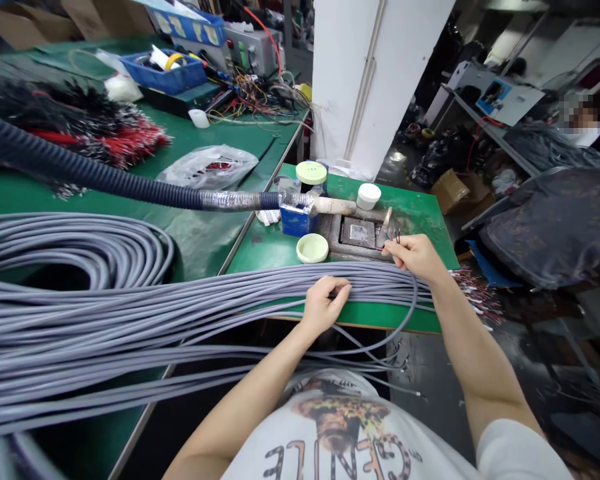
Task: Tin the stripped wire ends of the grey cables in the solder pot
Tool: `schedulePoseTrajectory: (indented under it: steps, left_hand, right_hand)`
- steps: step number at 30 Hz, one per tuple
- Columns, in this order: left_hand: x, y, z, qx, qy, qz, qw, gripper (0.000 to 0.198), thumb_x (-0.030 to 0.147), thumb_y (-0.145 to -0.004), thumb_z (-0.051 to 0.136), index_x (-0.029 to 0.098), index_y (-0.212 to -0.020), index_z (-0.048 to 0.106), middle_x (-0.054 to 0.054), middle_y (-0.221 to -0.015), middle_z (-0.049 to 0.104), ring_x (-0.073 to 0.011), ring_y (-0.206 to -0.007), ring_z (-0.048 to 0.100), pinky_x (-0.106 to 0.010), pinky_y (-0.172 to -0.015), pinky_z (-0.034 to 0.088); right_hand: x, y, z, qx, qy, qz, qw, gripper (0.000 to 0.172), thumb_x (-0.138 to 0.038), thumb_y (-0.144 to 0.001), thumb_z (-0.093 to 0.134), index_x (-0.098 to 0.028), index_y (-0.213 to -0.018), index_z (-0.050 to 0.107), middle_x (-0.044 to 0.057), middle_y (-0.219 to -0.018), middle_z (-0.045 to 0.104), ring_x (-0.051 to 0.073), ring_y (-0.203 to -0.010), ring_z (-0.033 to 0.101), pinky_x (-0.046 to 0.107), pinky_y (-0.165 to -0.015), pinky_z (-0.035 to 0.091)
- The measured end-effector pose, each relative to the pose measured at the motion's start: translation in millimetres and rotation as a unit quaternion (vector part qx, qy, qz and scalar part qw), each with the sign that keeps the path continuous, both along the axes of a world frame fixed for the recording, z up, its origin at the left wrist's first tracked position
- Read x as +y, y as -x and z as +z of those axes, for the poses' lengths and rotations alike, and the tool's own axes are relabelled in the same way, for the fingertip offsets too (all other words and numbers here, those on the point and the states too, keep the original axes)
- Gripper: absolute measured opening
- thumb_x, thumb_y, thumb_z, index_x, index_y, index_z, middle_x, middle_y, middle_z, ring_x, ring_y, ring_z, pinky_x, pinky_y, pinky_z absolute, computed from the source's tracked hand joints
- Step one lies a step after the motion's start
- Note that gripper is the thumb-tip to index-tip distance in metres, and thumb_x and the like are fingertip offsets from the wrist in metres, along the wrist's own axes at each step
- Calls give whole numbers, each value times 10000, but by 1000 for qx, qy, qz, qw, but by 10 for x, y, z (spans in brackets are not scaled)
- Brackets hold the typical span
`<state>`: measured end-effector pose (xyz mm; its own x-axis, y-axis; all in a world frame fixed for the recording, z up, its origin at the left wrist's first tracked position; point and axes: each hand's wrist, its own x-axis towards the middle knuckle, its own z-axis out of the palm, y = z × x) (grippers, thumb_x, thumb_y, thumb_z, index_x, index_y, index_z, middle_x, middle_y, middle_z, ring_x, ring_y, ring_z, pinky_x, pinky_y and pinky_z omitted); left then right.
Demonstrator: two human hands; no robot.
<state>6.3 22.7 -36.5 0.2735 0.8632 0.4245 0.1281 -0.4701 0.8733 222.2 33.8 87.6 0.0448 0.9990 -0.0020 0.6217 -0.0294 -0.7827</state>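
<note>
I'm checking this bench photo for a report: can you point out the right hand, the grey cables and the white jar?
Right hand (415,257), head view, on the back of the hand.
Grey cables (180,320), head view, on the middle of the bundle.
White jar (369,196), head view, on its lid.

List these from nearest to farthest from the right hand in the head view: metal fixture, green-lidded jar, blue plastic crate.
1. Metal fixture: just left of the right hand.
2. Green-lidded jar: farther left and toward the back.
3. Blue plastic crate: farthest, up at the left of the view.
</note>
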Motion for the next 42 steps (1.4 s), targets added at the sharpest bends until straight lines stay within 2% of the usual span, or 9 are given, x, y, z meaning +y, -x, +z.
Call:
schedulePoseTrajectory:
  steps: [6,23,26,29,34,37,39,40,42]
  left_hand:
    - [-4,-9,-16,8,-6,11,1000,99,238,-847,573,189,-817,654,-31,-763,662,-142,-676,567,-279,-668,466]
    - [-4,-30,-64,11,-2,29,1000,134,275,-842,577,178,-819,667,-39,-806,686,-136,-678,591,-268,-668,485]
    - [-6,-36,-75,10,4,33,999,154,295,-841,577,175,-826,672,-42,-811,688,-136,-680,598,-262,-662,485]
    - [-2,-26,-80,9,8,38,999,177,322,-841,577,173,-827,673,-38,-791,682,-137,-676,596,-260,-658,479]
    - [-26,-5,-43,39,-26,8,999,164,313,-855,565,189,-834,669,-35,-783,679,-149,-693,595,-281,-686,474]
    - [-101,-57,-3,109,-103,-50,987,135,278,-866,554,201,-876,665,-47,-854,691,-180,-800,600,-328,-764,454]
    - [-153,-134,20,174,-151,-65,971,151,262,-868,550,209,-961,657,-64,-947,686,-214,-895,584,-362,-796,426]
    - [-168,-182,29,208,-167,-59,962,178,258,-867,550,211,-1009,647,-74,-995,676,-231,-931,569,-374,-793,414]
    - [-157,-285,43,270,-184,-37,944,222,251,-856,559,208,-1062,629,-95,-1035,651,-262,-959,543,-387,-766,396]
  right_hand:
    - [-211,17,37,94,34,9,995,414,-510,-813,573,-126,-714,694,-15,-438,526,73,-369,429,200,-380,336]
    - [-515,-87,-28,227,69,22,971,395,-486,-808,597,-118,-692,682,-25,-384,502,63,-321,377,204,-354,258]
    - [-767,-135,-43,232,31,-19,972,377,-489,-808,597,-141,-684,678,-16,-396,510,82,-329,400,229,-368,277]
    - [-1272,-266,-106,243,-27,-118,963,327,-486,-811,591,-185,-725,684,-3,-424,512,120,-349,433,273,-383,314]
    - [-2381,-689,-552,223,-23,-333,916,315,-544,-803,539,-257,-785,667,42,-523,567,206,-437,544,369,-438,439]
    - [-2898,-947,-990,4,59,-468,882,342,-573,-727,586,-252,-814,665,142,-841,695,314,-727,668,477,-679,532]
    - [-3074,-1023,-1234,-121,98,-495,855,422,-579,-659,634,-250,-923,654,169,-949,694,366,-860,659,526,-797,508]
    - [-3100,-1012,-1320,-130,112,-482,860,452,-578,-660,630,-254,-975,645,159,-951,698,363,-867,661,529,-820,503]
    - [-3024,-867,-1411,-57,125,-412,901,451,-565,-708,600,-269,-1048,627,120,-929,707,324,-841,674,502,-818,516]
